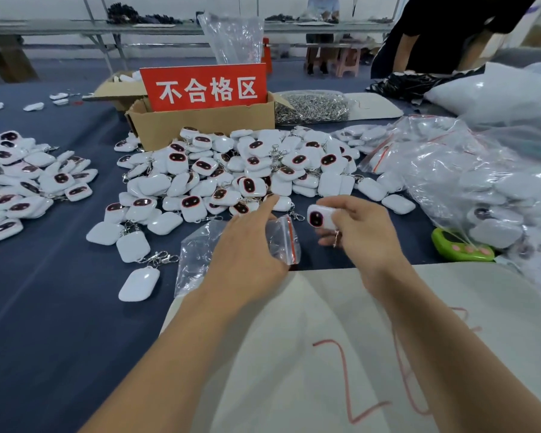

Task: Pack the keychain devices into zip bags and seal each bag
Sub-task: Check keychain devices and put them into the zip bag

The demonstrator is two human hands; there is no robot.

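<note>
Both forearms bare, reaching forward from bottom of frame. Left hand [247, 245] back-up, index finger extended forward, other fingers curled down, pinching a bag [281, 237]. Right hand [356, 232] slightly right and ahead, back facing right, fingers curled, gripping a device [317, 216] at fingertips. Hands near, not touching.

The left hand [250, 245] covers the middle of the zip bag [281, 235] it grips, so whether the bag's red-lined mouth is open cannot be told. Fingers of the right hand [356, 232] hide the far half of the keychain device [317, 216] they pinch; its clasp below the grip is blurred. Devices inside the large clear bag [469, 182] right of that grip are smeared by glare.
</note>
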